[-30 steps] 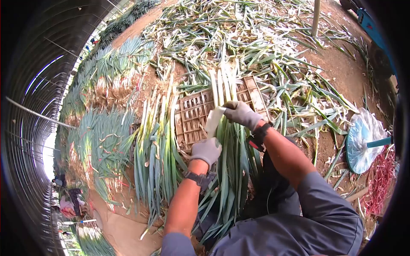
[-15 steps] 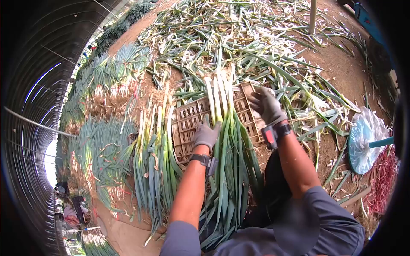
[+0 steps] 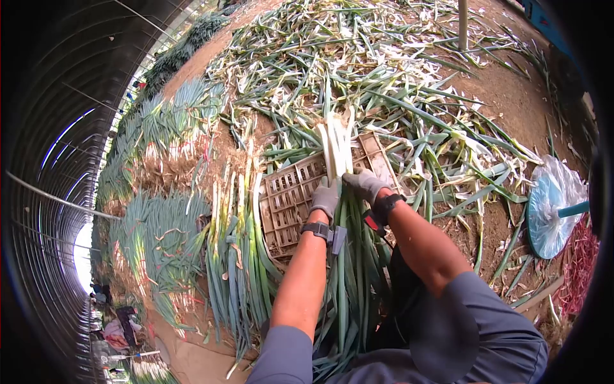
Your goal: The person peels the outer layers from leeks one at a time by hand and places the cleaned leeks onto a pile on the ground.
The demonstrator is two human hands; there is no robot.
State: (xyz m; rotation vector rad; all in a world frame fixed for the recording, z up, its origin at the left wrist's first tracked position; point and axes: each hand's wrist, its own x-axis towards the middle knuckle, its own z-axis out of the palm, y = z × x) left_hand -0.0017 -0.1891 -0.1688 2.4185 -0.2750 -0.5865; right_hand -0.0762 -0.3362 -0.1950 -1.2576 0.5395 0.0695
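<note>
Both gloved hands clasped around one bundle of green onions [image 3: 339,211], lying lengthwise over a brown plastic crate [image 3: 288,192] set on the dirt. Left hand [image 3: 325,198] wrapped on the bundle's left flank just below the white stalks, fingers curled in; right hand [image 3: 366,184] clenched on the right flank at about the same height, the two nearly touching across the stems. White ends of the bundle sticking out past the gloves toward the far edge of the crate, green leaves trailing back toward the lap. Just left of the crate, a second row of onions [image 3: 233,256] laid flat; farther left, more heaps [image 3: 160,237] well apart. Beyond the crate, loose trimmings [image 3: 358,70] strewn over the ground. Off to the right, a blue disc wrapped in clear plastic [image 3: 550,208].
</note>
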